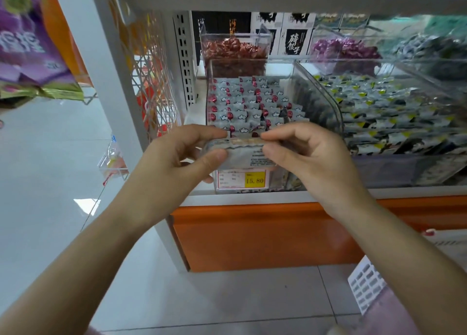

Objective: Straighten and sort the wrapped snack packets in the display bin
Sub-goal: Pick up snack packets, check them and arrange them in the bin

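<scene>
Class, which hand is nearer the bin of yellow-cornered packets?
Right. The right hand is just left of that bin; the left hand is farther left, across the held packet.

Both hands are up in front of the display bin (252, 61): the left hand (177, 155) pinches one end of a stack of packets (242, 152), the right hand (310, 155) the other, just before the bin's front edge. Behind the stack, rows of packets (252, 102) stand inside the bin. A price tag (255, 180) sits on its front wall, below the stack. A neighbouring bin (404, 170) lies to the right and a rear bin (235, 48) behind, all on the shelf (252, 198).
</scene>
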### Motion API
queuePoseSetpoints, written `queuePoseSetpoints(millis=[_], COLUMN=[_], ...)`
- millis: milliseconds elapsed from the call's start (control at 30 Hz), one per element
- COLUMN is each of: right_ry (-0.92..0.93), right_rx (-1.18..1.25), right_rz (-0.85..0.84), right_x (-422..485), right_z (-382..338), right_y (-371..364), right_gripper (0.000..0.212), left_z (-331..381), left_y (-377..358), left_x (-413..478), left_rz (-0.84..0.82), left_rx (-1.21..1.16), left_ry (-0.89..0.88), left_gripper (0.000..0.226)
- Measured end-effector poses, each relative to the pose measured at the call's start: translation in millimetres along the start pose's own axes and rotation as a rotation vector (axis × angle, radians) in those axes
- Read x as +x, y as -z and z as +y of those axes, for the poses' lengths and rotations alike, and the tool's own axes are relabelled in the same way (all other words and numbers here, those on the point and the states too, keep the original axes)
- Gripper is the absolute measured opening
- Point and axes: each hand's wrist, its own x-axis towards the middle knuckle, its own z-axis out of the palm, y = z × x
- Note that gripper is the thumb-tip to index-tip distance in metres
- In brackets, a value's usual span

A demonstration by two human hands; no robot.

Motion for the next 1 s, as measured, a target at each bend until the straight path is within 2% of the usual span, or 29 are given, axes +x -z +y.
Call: queuePoseSetpoints(millis=[233, 367, 567, 667, 700, 767, 800, 933, 1000], right_ry=[0.094, 0.118, 0.104, 0.073, 0.053, -0.009, -0.051, -0.213, -0.258], right_rx=[-0.122, -0.103, -0.090, -0.093, -0.082, -0.030, 0.014, 0.212, 0.361], right_rz=[0.106, 0.084, 0.028, 0.066, 0.083, 0.085, 0.069, 0.026, -0.007], right_x=[-0.2, -0.5, -2.7, -2.3, -1.5, 0.5, 1.1, 3.4, 5.8], right_z=[1.7, -2.0, -4.1, -1.3, -0.5, 0.5, 1.3, 6.3, 7.4], right_y=[-5.7, -8.8, -10.1, -8.4, -7.0, -3.5, -1.5, 3.1, 3.7], right_gripper=[0.012, 0.014, 0.010, 0.015, 0.017, 0.021, 0.022, 0.026, 0.035], left_z=[-2.3, 0.5, -4.5, -4.3, -3.2, -4.2, -4.0, -3.6, -6.8], left_y=[-13.8, -12.1, -10.1, -11.5, -12.6, -13.9, -14.1, -12.9, -12.5], left_x=[-0.2, 2.7, 2.1, 0.1, -1.0, -2.2, -1.9, 0.5, 3.0], left_rz=[0.049, 0.081, 0.158, 0.075, 0.037, 0.000, 0.001, 0.017, 0.075], left_rx=[0.076, -0.078, -0.007, 0.048, 0.100, 0.212, 0.245, 0.137, 0.088], left_ry=[0.005, 0.086, 0.063, 0.015, 0.000, -0.039, -0.063, -0.057, -0.011], left_gripper=[0.008, 0.011, 0.018, 0.009, 0.020, 0.043, 0.045, 0.028, 0.033])
